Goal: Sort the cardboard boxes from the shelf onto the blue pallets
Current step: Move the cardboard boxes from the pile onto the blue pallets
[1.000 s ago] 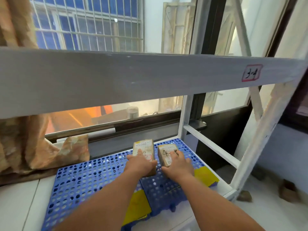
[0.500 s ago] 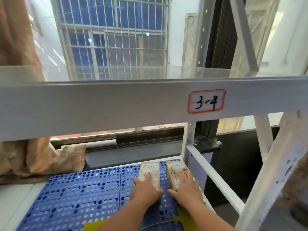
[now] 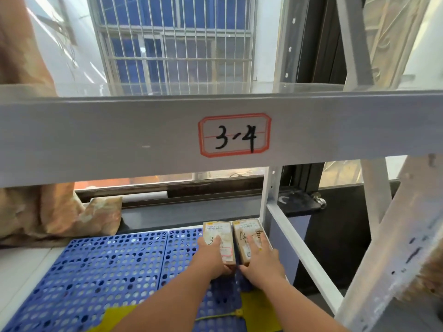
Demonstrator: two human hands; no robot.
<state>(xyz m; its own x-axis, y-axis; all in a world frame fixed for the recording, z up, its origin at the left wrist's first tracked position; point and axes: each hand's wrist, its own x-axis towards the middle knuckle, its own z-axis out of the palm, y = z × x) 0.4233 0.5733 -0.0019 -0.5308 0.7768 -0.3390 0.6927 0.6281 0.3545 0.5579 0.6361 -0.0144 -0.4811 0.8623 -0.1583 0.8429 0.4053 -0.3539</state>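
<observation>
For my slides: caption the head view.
Left hand on left box, right hand on right box, side by side on the blue pallet.

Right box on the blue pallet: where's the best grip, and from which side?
Grip its near short end, coming from the front and above. The right box lies flat, long axis pointing away, with the left box close along one long side and the shelf post near the other, so the long sides look blocked.

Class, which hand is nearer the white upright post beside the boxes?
Right. The right hand rests on the right box, beside the post; the left hand rests on the left box, further away.
</observation>
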